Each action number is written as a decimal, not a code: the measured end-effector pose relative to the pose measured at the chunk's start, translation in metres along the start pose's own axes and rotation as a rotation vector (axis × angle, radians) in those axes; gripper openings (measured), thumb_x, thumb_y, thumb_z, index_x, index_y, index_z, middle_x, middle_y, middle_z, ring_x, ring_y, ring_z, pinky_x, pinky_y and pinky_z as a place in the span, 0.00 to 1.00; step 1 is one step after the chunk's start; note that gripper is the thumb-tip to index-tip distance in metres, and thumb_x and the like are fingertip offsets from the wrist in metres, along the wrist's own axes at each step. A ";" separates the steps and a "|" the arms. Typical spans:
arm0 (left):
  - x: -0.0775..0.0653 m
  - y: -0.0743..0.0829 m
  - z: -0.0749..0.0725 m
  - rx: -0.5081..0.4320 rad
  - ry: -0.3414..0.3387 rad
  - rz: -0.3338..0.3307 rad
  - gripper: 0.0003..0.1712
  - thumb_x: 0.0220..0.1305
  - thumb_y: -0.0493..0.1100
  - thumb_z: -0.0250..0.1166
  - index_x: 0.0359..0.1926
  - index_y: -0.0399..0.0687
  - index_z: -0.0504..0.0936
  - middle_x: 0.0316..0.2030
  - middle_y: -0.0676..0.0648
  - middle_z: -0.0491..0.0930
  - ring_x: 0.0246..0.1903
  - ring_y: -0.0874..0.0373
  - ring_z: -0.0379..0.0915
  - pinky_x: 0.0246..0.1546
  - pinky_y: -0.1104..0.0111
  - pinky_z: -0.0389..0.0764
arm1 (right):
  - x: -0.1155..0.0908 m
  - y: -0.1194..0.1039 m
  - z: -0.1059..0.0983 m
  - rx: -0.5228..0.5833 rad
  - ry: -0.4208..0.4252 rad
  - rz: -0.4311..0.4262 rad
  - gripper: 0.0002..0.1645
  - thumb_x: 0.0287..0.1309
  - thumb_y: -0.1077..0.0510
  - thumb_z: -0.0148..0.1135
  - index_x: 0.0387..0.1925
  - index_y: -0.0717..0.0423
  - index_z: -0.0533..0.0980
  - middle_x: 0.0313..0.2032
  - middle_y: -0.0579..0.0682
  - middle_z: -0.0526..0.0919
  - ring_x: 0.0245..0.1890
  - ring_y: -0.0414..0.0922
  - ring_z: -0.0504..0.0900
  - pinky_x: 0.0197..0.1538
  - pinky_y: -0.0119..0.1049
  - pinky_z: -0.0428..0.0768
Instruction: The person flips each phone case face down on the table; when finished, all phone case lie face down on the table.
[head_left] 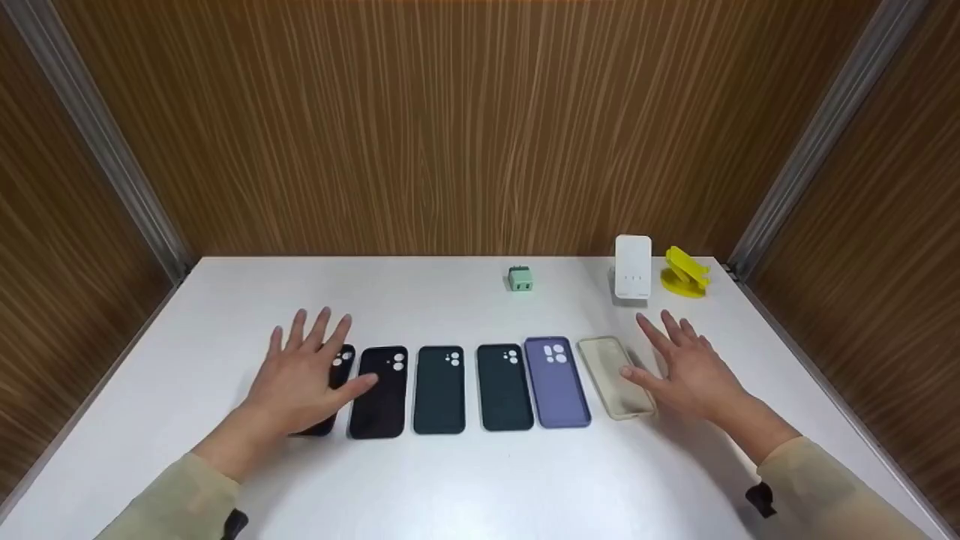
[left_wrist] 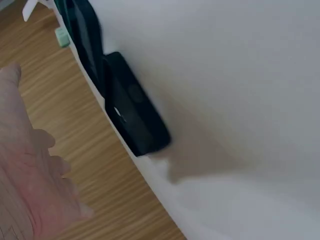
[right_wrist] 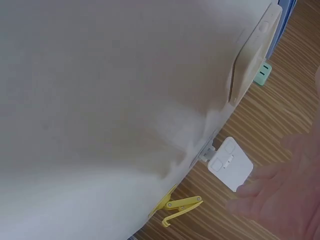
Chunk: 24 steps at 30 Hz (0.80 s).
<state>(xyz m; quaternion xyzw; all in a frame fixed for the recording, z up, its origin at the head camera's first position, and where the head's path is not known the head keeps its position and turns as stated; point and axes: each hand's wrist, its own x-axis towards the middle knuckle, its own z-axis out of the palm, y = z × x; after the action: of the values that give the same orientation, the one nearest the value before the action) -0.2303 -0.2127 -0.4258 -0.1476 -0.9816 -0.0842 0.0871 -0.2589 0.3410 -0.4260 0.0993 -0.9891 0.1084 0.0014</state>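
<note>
Fingers spread, my left hand (head_left: pixel 296 382) hovers over the leftmost black phone case (head_left: pixel 341 367), hiding much of it. Its thumb overlaps a second black phone case (head_left: pixel 382 412) in the head view. On the other side my right hand (head_left: pixel 694 375), also with spread fingers, is above the right edge of a beige phone case (head_left: pixel 611 367). Neither hand holds anything. Between them lie two dark green phone cases (head_left: pixel 439 397) (head_left: pixel 506 394) and a purple phone case (head_left: pixel 559 390), all in one row. The left wrist view shows the end black case (left_wrist: pixel 135 110) with a shadow beside it.
A mint green charger plug (head_left: pixel 520 279) stands at the back of the white table (head_left: pixel 480 480). Right of it are a white phone stand (head_left: pixel 633 266) and a yellow phone stand (head_left: pixel 684 274). Wood-grain panels (head_left: pixel 480 135) enclose the table at the back and sides.
</note>
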 end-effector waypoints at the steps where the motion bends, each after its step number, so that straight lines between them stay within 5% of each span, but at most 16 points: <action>1: 0.004 0.005 -0.001 -0.001 0.003 0.015 0.60 0.68 0.82 0.50 0.84 0.44 0.56 0.82 0.32 0.50 0.80 0.28 0.39 0.75 0.31 0.43 | 0.000 -0.001 -0.001 0.014 0.005 0.003 0.63 0.65 0.16 0.49 0.86 0.48 0.49 0.81 0.71 0.46 0.78 0.77 0.46 0.73 0.75 0.51; 6: 0.025 0.036 -0.005 -0.031 0.012 0.094 0.61 0.67 0.84 0.50 0.85 0.48 0.55 0.82 0.34 0.49 0.81 0.32 0.40 0.78 0.35 0.43 | -0.002 -0.003 -0.005 0.115 0.043 -0.011 0.60 0.67 0.20 0.55 0.86 0.46 0.50 0.81 0.71 0.51 0.73 0.78 0.60 0.67 0.76 0.65; 14: 0.058 0.096 -0.008 -0.131 0.008 0.207 0.60 0.67 0.84 0.49 0.86 0.55 0.50 0.84 0.39 0.46 0.82 0.42 0.41 0.81 0.47 0.43 | -0.001 -0.007 -0.005 0.275 0.090 -0.073 0.52 0.72 0.32 0.61 0.83 0.53 0.57 0.76 0.69 0.65 0.72 0.72 0.67 0.69 0.71 0.67; 24: 0.087 0.166 0.002 -0.351 0.039 0.292 0.55 0.67 0.77 0.60 0.85 0.56 0.57 0.81 0.44 0.59 0.77 0.45 0.61 0.74 0.47 0.65 | 0.003 -0.005 -0.011 0.505 0.007 -0.039 0.46 0.76 0.39 0.62 0.82 0.57 0.59 0.71 0.70 0.72 0.66 0.65 0.78 0.66 0.60 0.76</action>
<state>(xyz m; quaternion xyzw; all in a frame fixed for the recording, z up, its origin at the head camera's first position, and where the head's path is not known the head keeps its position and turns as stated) -0.2622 -0.0319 -0.3877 -0.2991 -0.9183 -0.2429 0.0905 -0.2612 0.3380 -0.4143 0.1153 -0.9286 0.3524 -0.0180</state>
